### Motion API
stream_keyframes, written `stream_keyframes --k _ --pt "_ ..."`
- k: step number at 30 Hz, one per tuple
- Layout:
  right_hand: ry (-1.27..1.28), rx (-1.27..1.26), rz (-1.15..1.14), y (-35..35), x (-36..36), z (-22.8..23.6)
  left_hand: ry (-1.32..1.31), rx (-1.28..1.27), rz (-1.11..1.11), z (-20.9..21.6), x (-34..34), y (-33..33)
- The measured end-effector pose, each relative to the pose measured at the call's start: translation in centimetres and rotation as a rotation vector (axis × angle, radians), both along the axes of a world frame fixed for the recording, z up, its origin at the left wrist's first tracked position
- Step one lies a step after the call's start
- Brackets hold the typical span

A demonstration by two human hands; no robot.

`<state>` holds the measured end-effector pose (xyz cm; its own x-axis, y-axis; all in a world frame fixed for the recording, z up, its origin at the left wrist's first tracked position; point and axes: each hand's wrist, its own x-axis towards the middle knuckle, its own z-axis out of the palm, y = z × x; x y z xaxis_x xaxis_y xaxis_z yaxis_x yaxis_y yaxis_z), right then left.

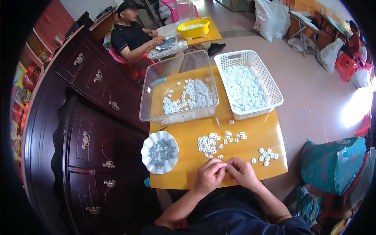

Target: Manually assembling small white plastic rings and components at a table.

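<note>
My left hand point(210, 177) and my right hand point(244, 173) meet at the table's near edge, thumbs and fingertips pinched together. Whatever lies between the fingertips is too small and covered to make out. Just beyond them is a loose group of small white plastic pieces point(207, 143) with dark holes. A smaller group of the same pieces point(266, 156) lies to the right of my right hand. On the left, a white scalloped bowl point(145, 157) holds many small grey parts point(161, 153).
Behind the pieces stand a clear plastic bin point(178, 117) and a white perforated basket point(277, 96), both holding white pieces. A dark wooden cabinet point(88, 129) borders the yellow table point(188, 178). Another person point(131, 37) sits working beyond. Teal bags point(331, 166) stand at right.
</note>
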<state>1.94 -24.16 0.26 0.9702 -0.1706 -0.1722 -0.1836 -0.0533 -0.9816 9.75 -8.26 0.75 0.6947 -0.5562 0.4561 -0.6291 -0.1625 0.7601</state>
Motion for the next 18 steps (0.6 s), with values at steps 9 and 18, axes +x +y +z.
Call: stream_keyframes --k 9,18 --pt "-0.066 0.007 -0.021 0.1 -0.2 -0.3 0.097 -0.057 0.045 1.0 -1.1 -0.1" --pt "-0.208 -0.25 -0.089 0.6 -1.0 0.9 0.308 -0.049 0.092 -0.4 -2.2 0.4"
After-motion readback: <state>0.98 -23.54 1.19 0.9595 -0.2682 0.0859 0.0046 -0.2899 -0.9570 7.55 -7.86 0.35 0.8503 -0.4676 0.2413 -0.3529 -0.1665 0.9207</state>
